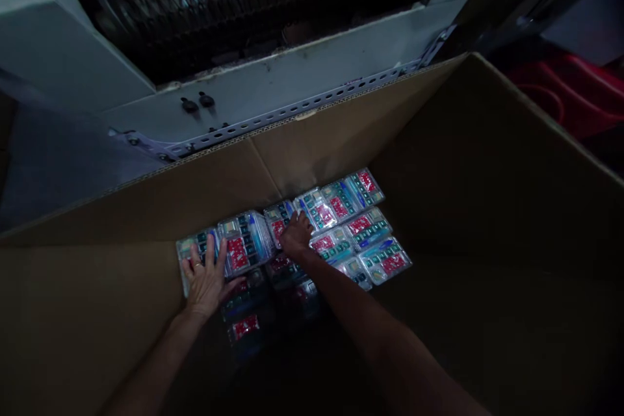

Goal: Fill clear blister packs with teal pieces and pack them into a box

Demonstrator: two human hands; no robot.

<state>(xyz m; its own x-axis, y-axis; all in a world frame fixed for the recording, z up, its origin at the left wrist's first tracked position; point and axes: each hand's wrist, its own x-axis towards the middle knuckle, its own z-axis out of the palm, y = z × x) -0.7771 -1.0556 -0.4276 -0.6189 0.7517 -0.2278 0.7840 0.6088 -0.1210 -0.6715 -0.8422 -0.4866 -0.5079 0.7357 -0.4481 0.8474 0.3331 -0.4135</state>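
Several clear plastic packs with red and teal contents lie in rows on the floor of a large cardboard box. My left hand rests flat with spread fingers on the packs at the left end, beside a taller stack. My right hand reaches deep into the box with its fingers curled down onto a pack in the middle of the row. More packs lie in shadow nearer to me, between my forearms.
Behind the box stands a grey metal machine with a dark grille and a perforated rail. A red plastic object sits at the far right. The box walls rise high on all sides.
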